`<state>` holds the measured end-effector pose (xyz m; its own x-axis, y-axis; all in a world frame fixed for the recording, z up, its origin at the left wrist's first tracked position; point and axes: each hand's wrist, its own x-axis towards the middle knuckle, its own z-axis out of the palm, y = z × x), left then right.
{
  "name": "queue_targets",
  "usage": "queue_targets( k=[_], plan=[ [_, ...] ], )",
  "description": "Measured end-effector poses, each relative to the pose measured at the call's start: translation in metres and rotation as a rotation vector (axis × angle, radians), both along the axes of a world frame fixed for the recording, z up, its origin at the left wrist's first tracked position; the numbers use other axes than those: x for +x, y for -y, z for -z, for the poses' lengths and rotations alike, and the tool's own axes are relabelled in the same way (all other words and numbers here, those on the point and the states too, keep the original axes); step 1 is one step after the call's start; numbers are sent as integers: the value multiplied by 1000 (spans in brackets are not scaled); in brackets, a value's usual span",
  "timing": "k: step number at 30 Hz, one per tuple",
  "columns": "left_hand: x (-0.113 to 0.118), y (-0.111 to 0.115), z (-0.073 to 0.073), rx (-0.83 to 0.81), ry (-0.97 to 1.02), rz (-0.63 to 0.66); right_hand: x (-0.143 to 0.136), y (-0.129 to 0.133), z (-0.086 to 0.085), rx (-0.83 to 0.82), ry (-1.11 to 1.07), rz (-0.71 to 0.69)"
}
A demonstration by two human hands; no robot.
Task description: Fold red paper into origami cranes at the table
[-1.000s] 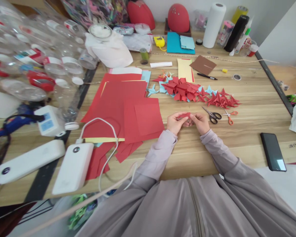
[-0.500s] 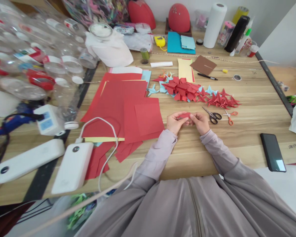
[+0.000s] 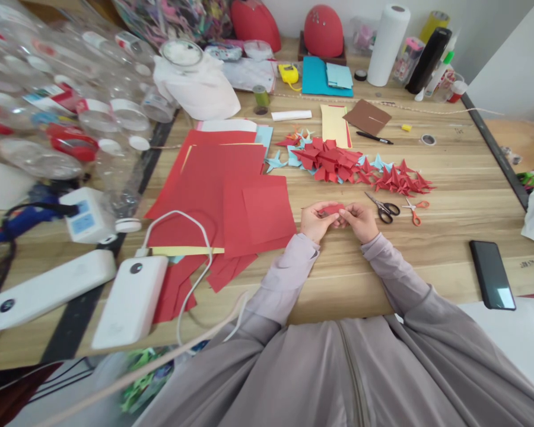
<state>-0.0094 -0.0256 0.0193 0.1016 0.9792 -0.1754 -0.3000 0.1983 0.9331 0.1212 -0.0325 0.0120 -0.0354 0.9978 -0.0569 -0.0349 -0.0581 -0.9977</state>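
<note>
Between my two hands is a small piece of red paper (image 3: pixel 331 209), mostly covered by the fingers. My left hand (image 3: pixel 317 222) is closed on its left part, thumb on top. On the other side my right hand (image 3: pixel 359 222) pinches it, thumb and fingertips meeting those of the left. Just beyond the hands lies a pile of folded red paper stars (image 3: pixel 331 160) with light blue ones (image 3: pixel 276 161) among them. Black-handled scissors (image 3: pixel 386 210) rest close to the right hand, with small orange-handled scissors (image 3: pixel 416 212) beside them. Red paper sheets (image 3: pixel 267 213) lie left of my left hand.
White power banks (image 3: pixel 131 302) with a looping cable (image 3: pixel 191 214) sit at the front left. Plastic bottles (image 3: pixel 102 115) crowd the far left. A phone (image 3: pixel 492 274) lies at the right. A pen (image 3: pixel 374 138), brown card (image 3: pixel 367 117) and tape measure (image 3: pixel 288 74) lie farther back.
My right thumb and fingertips have shifted slightly left along the red paper. My left hand stays in almost the same place.
</note>
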Motion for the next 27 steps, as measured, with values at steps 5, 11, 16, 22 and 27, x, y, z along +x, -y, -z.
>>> queue_targets(
  k=[5,11,16,22,27],
  plan=[
    [1,1,1,-19,10,-12,2,0,-2,-23,-35,-1],
    [0,0,2,-60,111,60,2,0,-6,-14,-58,41],
    [0,0,3,-17,82,53,2,-1,-5,-10,-67,36],
    [1,-1,2,-2,25,21,0,0,-5,-4,-25,13],
    [0,-2,2,11,-3,20,0,1,-3,14,9,-41]
  ],
)
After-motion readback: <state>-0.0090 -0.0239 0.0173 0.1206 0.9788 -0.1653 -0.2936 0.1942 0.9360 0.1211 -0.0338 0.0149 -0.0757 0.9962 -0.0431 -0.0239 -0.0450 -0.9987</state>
